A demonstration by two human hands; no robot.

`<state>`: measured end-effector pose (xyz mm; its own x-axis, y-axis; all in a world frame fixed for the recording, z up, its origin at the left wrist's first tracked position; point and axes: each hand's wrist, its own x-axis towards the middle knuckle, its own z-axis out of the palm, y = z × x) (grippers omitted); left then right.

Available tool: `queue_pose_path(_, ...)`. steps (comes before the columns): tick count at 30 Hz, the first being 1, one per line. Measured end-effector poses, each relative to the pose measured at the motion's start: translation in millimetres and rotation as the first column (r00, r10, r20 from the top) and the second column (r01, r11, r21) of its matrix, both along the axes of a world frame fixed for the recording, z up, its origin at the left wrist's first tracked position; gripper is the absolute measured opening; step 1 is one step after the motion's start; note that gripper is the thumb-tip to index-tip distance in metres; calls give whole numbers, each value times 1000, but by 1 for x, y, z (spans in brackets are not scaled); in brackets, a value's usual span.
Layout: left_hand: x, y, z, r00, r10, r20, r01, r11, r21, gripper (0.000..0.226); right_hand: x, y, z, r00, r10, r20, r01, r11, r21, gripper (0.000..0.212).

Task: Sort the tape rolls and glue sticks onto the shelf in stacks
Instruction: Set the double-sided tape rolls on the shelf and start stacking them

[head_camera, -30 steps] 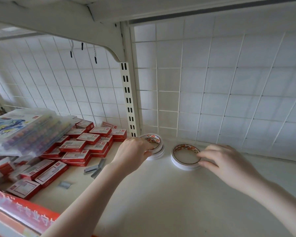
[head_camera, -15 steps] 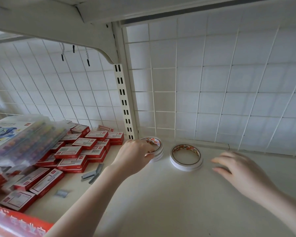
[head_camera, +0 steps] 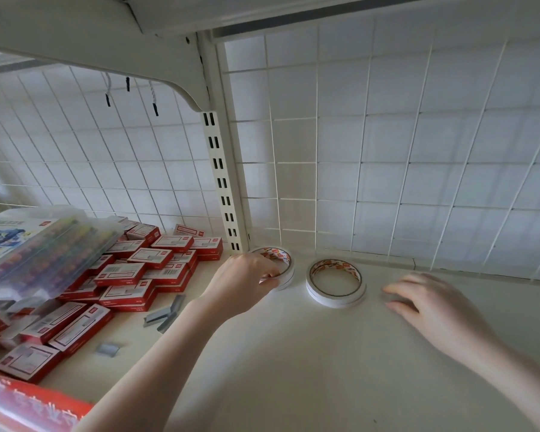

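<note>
Tape rolls stacked right, left hand gripping left tape stack, right hand relaxed, empty on shelf

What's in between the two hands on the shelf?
In the head view, a stack of tape rolls lies flat on the shelf between the left hand, which grips another stack, and the right hand.

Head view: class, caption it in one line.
Left hand grips a tape stack; right hand hovers open beside another.
</note>
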<state>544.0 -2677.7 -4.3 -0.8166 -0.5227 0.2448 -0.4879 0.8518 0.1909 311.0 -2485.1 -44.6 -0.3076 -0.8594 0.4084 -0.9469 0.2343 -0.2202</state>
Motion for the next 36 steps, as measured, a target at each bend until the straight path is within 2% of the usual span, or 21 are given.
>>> queue_pose_path(3,0,-1,0,1000,1,9,-1,1000,28,15,2,0,2,1000,-14,11,14,1000,28,10)
queue_pose_path(8,-1,2,1,1000,4,27,-5,999,35,23,3,1,2,1000,-8,29,7,999,35,7)
queue_pose_path(15,1,8,2,999,41,24,-41,999,10,10,6,2,1,1000,-9,28,9,1000,25,9)
queue_pose_path(19,6,23,2,992,122,-44,-123,992,-24,35,5,2,8,1000,15,-21,-12,994,113,21)
queue_pose_path(25,12,64,3,958,232,-171,-244,969,-48,39,5,22,20,994,24,-104,0,975,224,20)
queue_pose_path(29,14,96,-2,949,289,-129,-297,954,-47,37,9,55,23,992,-25,-121,53,971,233,21)
queue_pose_path(36,7,145,0,975,198,-98,-203,978,-42,39,20,126,30,965,-214,-155,241,953,184,32)
